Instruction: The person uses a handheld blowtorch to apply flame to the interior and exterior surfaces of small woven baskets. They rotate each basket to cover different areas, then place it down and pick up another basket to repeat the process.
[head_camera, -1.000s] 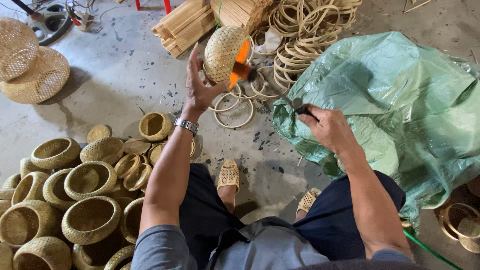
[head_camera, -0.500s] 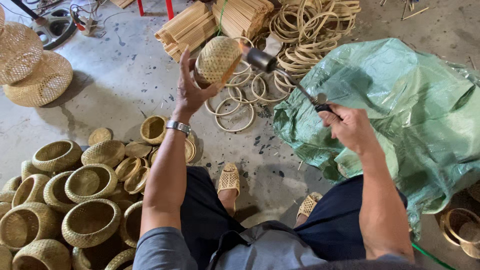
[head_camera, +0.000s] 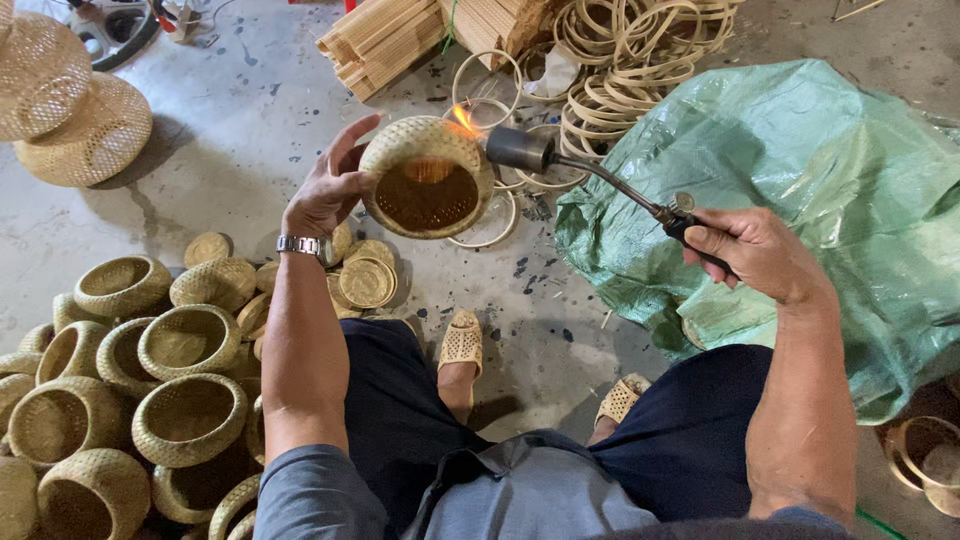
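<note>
The small round woven bamboo basket (head_camera: 425, 178) is up in the air in front of us in the head view, tilted so its open mouth faces the camera, above the grey concrete floor (head_camera: 230, 130). Our left hand (head_camera: 325, 190) has its grip closed on the basket's left rim and side, fingers spread along the weave. Our right hand (head_camera: 745, 250) has its grip clamped on the handle of a black gas torch with a long thin neck (head_camera: 600, 180), whose nozzle sits just beside the basket's upper right rim, where a small orange flame (head_camera: 462, 118) licks the edge. We judge the basket light, fairly stiff yet springy, dry and quick to scorch, best held at the rim on the side away from the flame. A heap of similar woven baskets (head_camera: 130, 380) lies at lower left, and a crumpled green plastic sheet (head_camera: 800, 190) lies at right.
</note>
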